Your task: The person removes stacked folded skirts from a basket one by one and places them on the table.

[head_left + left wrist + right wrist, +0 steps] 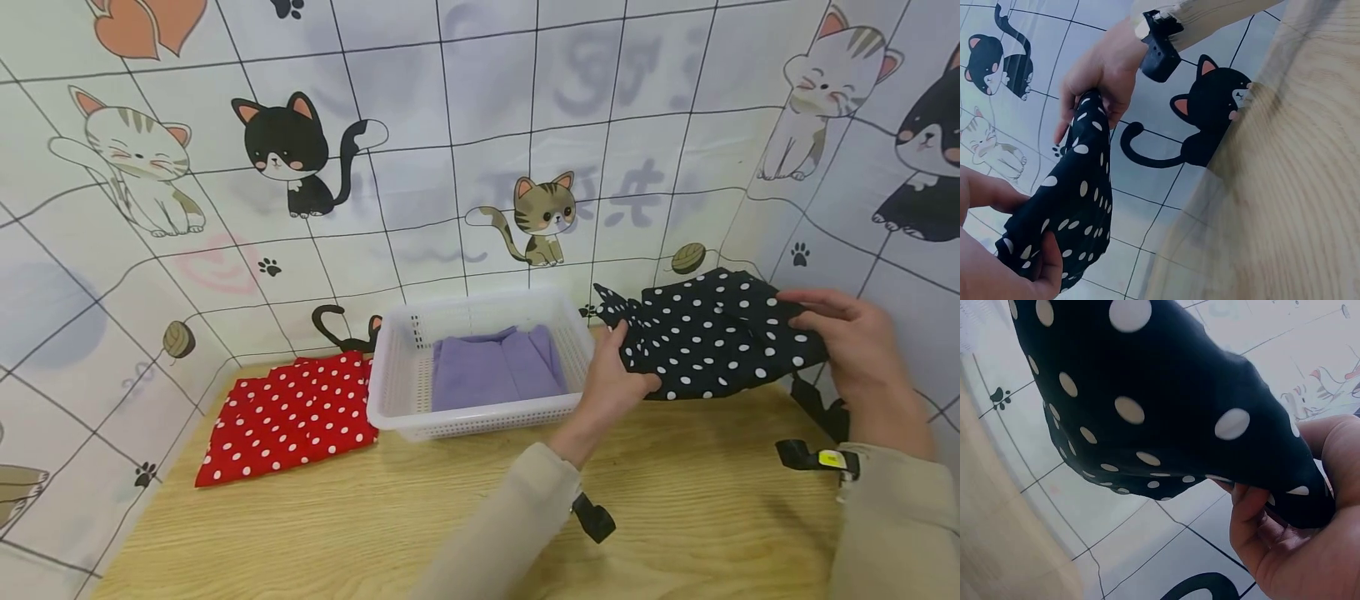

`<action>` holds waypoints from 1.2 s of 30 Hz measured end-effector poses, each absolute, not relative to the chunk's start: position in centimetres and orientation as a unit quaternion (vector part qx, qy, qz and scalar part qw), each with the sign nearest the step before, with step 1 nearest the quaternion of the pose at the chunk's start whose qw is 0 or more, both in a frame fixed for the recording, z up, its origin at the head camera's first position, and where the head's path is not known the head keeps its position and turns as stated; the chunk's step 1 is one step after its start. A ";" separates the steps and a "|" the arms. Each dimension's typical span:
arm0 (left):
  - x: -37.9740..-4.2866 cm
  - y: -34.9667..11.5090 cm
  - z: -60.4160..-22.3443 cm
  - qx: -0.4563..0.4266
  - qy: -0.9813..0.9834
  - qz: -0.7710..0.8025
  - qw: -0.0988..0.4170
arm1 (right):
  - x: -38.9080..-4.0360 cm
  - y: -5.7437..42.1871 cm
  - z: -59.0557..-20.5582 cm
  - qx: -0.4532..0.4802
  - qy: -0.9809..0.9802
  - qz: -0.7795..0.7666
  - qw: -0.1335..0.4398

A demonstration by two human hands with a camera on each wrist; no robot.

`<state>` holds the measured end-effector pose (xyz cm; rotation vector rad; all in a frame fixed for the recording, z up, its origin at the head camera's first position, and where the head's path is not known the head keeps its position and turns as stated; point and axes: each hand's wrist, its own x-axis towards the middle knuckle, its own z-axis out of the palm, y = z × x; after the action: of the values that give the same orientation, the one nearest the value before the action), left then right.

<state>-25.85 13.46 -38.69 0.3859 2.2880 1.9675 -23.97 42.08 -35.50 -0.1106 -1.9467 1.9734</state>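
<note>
Black cloth [708, 337] with white dots hangs raised above the right part of the table [360, 533], stretched between two hands, its middle sagging and its left end bunched. The left hand [611, 383] pinches that bunched end between thumb and fingers; the right hand [855, 346] grips the opposite end, its fingers curled round the edge. Just left of the left hand stands a white basket [487, 419], upright on the table, with a folded purple cloth [495, 372] lying inside. Beside the basket's left side, a red cloth [292, 417] with white dots lies flat and folded; whether the two touch I cannot tell. Behind everything, the wall covering [420, 125] shows grid lines, cartoon cats, paw prints and yarn balls. Beige sleeves [495, 533] cover both forearms.
</note>
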 end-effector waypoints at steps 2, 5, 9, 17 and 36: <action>-25.7 13.8 -38.8 0.120 0.754 0.644 0.053 | -24.0 42.2 -35.7 -0.050 -0.725 0.664 0.175; -25.6 14.4 -39.0 0.107 0.763 0.634 0.056 | -24.1 42.3 -35.8 -0.072 -0.781 0.598 0.163; -25.4 15.2 -39.7 0.115 0.779 0.613 0.061 | -24.4 42.7 -36.1 -0.082 -0.806 0.564 0.162; -25.1 15.9 -41.7 0.137 0.815 0.560 0.064 | -24.9 43.2 -37.1 -0.060 -0.868 0.473 0.138; -25.8 16.1 -44.7 0.113 0.781 0.601 0.123 | -26.5 43.0 -39.1 -0.032 -0.928 0.353 0.117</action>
<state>-25.78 16.11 -44.70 0.3284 2.2796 1.7543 -26.47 43.00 -39.07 -0.0951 -2.7158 1.0338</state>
